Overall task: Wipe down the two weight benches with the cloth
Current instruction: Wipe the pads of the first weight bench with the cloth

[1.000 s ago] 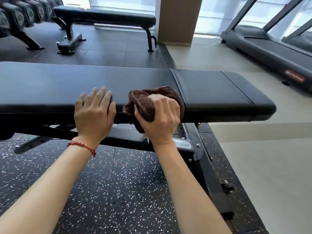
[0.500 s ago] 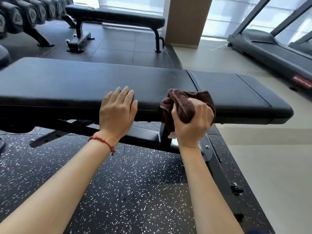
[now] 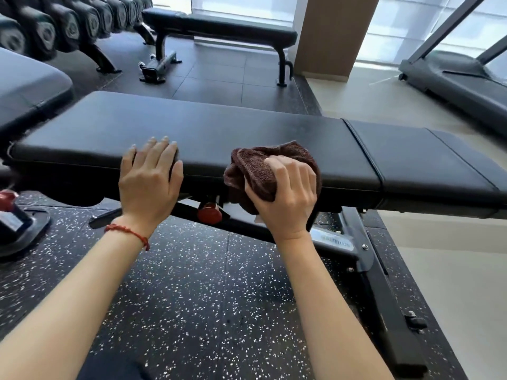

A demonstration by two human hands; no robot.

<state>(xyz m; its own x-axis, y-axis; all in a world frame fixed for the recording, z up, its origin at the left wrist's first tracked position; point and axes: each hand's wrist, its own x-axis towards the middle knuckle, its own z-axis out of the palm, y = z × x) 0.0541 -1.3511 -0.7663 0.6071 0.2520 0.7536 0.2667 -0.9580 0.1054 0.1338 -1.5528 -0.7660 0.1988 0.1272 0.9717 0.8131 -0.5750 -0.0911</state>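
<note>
Both hands sit on the near weight bench (image 3: 247, 127) edge: left hand (image 3: 150, 179) flat with straight fingers, right hand (image 3: 285, 196) gripping the bunched brown cloth (image 3: 255, 171).

Three benches: near bench (image 3: 247, 138), far bench (image 3: 219, 30), left bench (image 3: 27, 83); one cloth (image 3: 255, 171); one treadmill (image 3: 452, 80)

Right hand (image 3: 285, 193) grips cloth (image 3: 263, 171) – near bench (image 3: 219, 127) edge.

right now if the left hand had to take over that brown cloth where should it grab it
Probably the bunched fold of the brown cloth left of the right hand, coming in from the left along the bench pad edge. That side is bare, while the right hand's fingers cover the rest.
</note>
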